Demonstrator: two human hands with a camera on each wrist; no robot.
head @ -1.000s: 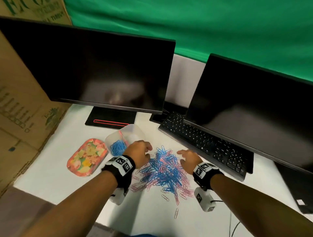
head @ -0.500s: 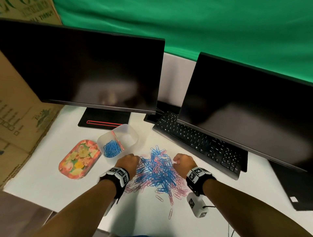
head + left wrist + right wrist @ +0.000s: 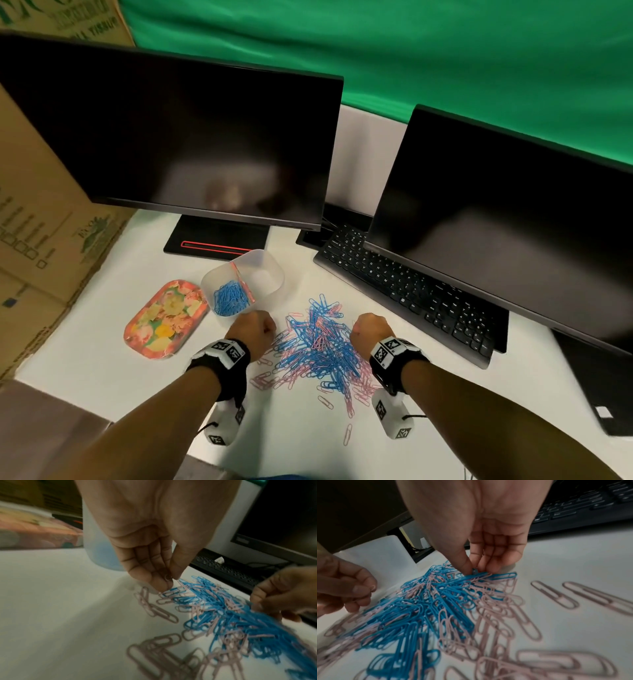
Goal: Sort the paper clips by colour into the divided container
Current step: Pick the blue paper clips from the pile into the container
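The left hand [image 3: 154, 536] has its fingers [image 3: 145, 566] curled, thumb pinching a pale pink wire paper clip [image 3: 167, 576] at the heap's left edge. The right hand [image 3: 484, 524] pinches a blue clip [image 3: 475, 570] at the heap's right edge. The tangled heap of glossy blue and pale pink paper clips [image 3: 318, 349] sprawls centre-low on the white worktop [image 3: 102, 346]. Up-left, a translucent divided plastic container [image 3: 274, 274] holds blue clips in its left compartment

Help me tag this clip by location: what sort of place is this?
Most likely an office desk or workstation set up for recording: two dark monitors and a black keyboard stand on a white table, with a green backdrop behind and cardboard boxes alongside.
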